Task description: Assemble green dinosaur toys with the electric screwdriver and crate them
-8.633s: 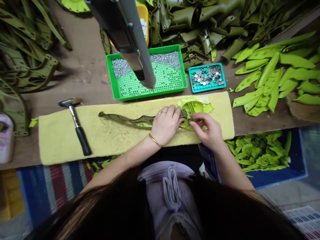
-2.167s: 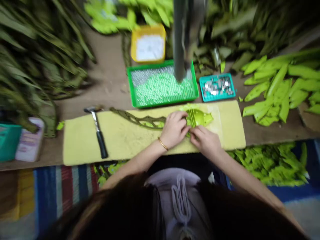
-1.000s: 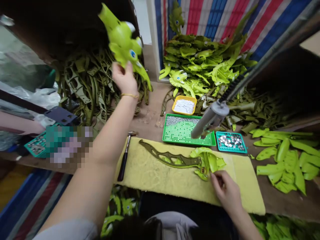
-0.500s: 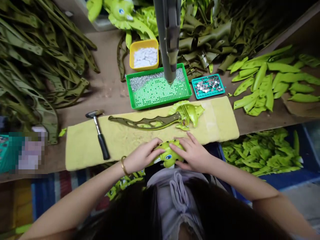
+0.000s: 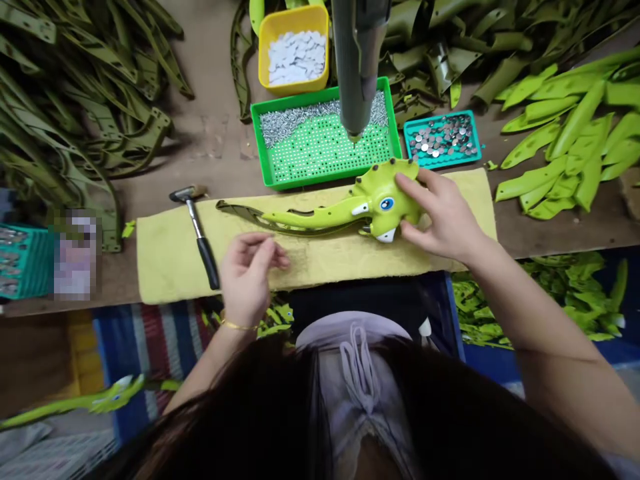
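- Two bare hands in view; left hand (image 5: 250,273) empty, fingers loosely curled, hovering just above the towel, gold bangle on the wrist.
- Right hand (image 5: 443,213) holding, fingers spread across the head of the lime-green plastic dinosaur (image 5: 387,200).
- Specimen: glossy moulded shell, round blue-and-white eye, dark studs along the crest, long tapering snout-like extension pointing left. It lies on the towel, over an olive-green lattice strip (image 5: 250,213) with cut-out openings.
- Support: fuzzy yellow towel (image 5: 165,267), coarse-napped, spread along the wooden bench (image 5: 220,140).
- Hammer (image 5: 197,247): metal head, chrome shaft, black rubber grip, lying across the towel's left part.
- Green perforated tray (image 5: 325,160): silver screws heaped along its far edge. Grey cylindrical tool (image 5: 357,67) stands with its tip just above the tray.
- Teal tray (image 5: 443,140): round metal discs in studded recesses.
- Yellow tub (image 5: 295,53): white flakes.
- Heaps: curved olive plastic parts (image 5: 90,127) to the left, flat lime-green leaf-shaped pieces (image 5: 565,147) to the right.
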`<state>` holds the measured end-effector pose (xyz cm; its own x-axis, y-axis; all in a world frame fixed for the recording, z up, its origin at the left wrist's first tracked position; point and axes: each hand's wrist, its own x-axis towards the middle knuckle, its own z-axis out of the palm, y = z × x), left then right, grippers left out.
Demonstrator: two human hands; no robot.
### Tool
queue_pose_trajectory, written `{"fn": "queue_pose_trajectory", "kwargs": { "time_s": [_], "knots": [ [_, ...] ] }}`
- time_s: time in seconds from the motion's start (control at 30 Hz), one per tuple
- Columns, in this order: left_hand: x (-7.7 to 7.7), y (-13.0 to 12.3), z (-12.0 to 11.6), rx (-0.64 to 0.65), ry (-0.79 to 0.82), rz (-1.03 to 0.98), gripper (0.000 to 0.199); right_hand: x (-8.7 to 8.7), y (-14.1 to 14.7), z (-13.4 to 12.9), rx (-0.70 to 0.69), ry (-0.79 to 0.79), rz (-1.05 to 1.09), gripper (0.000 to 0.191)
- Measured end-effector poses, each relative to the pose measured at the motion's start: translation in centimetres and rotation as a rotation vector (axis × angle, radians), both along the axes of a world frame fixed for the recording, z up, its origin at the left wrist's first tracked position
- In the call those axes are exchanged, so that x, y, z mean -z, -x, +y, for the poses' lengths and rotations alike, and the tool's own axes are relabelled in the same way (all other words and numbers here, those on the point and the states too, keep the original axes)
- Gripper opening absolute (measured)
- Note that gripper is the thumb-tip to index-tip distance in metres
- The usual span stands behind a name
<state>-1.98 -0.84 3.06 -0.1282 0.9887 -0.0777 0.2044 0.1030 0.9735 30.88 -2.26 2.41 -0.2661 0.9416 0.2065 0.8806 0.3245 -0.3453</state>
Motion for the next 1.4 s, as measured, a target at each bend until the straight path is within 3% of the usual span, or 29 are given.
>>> {"fn": "queue_pose_trajectory", "kwargs": {
  "time_s": [0.07, 0.17, 0.33, 0.73, 0.87, 1.0, 1.07, 1.17, 1.23, 1.3, 1.4],
  "knots": [
    [1.8, -0.8, -0.4, 0.025, 0.368, -0.241, 0.024, 0.7, -0.3, 1.0, -0.046, 0.030, -0.009, 0.066],
    [2.9, -1.9, -0.6, -0.044, 0.529, -0.416, 0.030, 1.3, 0.0, 1.5, -0.061, 0.054, -0.010, 0.066],
    [2.5, -2.3, -0.5, -0.100, 0.538, -0.494, 0.027, 1.6, 0.2, 1.3, -0.070, 0.094, -0.014, 0.068],
    [2.2, -1.9, -0.2, -0.085, 0.544, -0.508, 0.024, 1.8, 0.4, 1.4, -0.082, 0.143, -0.047, 0.069],
    [2.3, -3.2, 1.2, -0.045, 0.538, -0.591, 0.016, 2.9, 0.3, 1.3, -0.049, 0.128, 0.018, 0.072],
    [2.5, -5.3, 3.0, -0.060, 0.475, -0.661, 0.020, 2.1, -0.3, 1.0, -0.029, 0.187, 0.142, 0.074],
    [2.5, -5.8, 3.5, -0.084, 0.396, -0.628, 0.027, 1.3, -0.5, 0.7, 0.084, 0.226, 0.253, 0.071],
    [2.3, -5.5, 3.7, -0.064, 0.307, -0.535, 0.038, 1.0, 0.3, 0.4, 0.472, 0.288, 0.506, 0.065],
    [2.1, -5.0, 3.6, -0.013, 0.286, -0.443, 0.042, 1.6, 1.1, 0.4, 0.657, 0.305, 0.692, 0.065],
    [1.7, -4.2, 3.4, 0.012, 0.219, -0.292, 0.043, 2.3, 1.6, 0.6, 0.732, 0.268, 0.846, 0.058],
    [0.8, -3.0, 3.3, 0.092, -0.032, 0.100, 0.043, 2.9, 1.1, 0.9, 0.758, 0.290, 0.968, 0.055]
  ]
}}
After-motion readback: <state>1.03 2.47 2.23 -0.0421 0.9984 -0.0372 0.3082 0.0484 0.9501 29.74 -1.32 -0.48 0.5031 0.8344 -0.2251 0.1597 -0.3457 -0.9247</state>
